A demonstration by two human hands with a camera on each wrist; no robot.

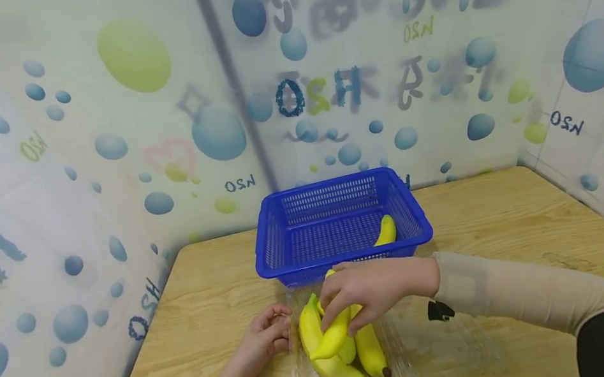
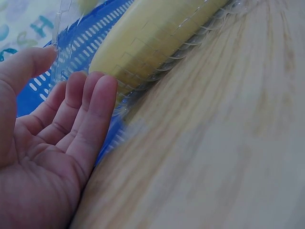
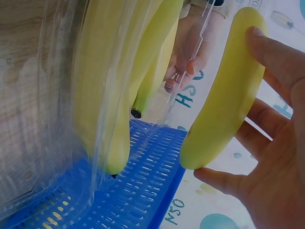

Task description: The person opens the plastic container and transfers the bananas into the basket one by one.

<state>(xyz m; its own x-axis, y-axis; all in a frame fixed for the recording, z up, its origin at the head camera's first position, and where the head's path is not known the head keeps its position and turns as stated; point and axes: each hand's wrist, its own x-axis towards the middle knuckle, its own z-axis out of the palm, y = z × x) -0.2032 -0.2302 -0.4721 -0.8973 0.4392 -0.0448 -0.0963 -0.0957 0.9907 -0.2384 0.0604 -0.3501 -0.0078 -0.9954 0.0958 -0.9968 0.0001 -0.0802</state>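
My right hand holds a yellow banana by its two ends, thumb at one end and fingertips at the other. It is above a clear plastic box with several bananas lying inside. At the box's left side, my left hand holds the rim lightly, thumb on the edge and fingers against the wall. Behind the box stands a blue basket with one banana visible at its right end. The basket's near wall hides part of that banana.
Clear plastic, apparently the box's opened lid, spreads to the right under my forearm. The wooden table meets patterned walls at the back and sides. Both wrists wear black straps.
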